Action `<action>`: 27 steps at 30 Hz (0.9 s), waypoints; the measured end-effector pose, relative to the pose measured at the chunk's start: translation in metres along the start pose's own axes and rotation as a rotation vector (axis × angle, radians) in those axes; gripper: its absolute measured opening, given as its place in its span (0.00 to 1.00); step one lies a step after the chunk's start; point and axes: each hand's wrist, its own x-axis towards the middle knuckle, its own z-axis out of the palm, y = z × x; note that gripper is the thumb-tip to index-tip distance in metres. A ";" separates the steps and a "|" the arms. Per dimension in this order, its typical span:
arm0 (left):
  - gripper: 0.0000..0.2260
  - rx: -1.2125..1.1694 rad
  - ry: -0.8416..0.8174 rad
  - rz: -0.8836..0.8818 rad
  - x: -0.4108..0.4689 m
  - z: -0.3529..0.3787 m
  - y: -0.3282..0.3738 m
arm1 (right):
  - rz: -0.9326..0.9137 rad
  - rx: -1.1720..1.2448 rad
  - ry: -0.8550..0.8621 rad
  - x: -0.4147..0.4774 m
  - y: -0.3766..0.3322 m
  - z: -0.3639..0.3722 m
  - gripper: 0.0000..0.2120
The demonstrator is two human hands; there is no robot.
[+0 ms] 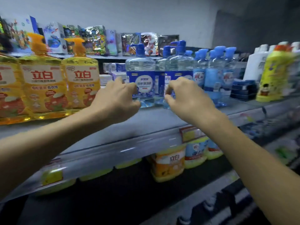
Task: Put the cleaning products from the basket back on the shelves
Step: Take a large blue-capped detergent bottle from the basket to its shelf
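At the left of the frame, yellow pump bottles are standing in a row on the shelf. In the centre, the left hand is reaching to the left blue pump bottle, its fingers curling against the lower edge; I cannot tell whether they are gripping. Just right of it, the right hand is meeting the second blue bottle, fingers bending in a loose ring, hold unclear. Both bottles are standing upright on the shelf, so the placing step seems to be finishing. The next move calls for aligning them, letting go, then reaching for the basket, which is not showing.
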 end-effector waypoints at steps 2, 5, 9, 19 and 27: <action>0.15 0.012 0.066 0.129 -0.007 0.007 0.042 | 0.123 -0.004 0.051 -0.035 0.039 -0.013 0.11; 0.09 0.031 0.164 0.373 -0.022 0.030 0.119 | 0.302 0.006 0.101 -0.100 0.104 -0.030 0.13; 0.03 -0.042 0.173 0.585 -0.056 0.085 0.237 | 0.539 -0.001 0.095 -0.212 0.190 -0.050 0.20; 0.07 -0.536 -0.247 0.575 -0.217 0.250 0.508 | 1.192 0.000 -0.002 -0.546 0.351 -0.098 0.09; 0.04 -0.482 -0.437 0.685 -0.280 0.297 0.622 | 1.506 0.015 0.076 -0.662 0.407 -0.116 0.08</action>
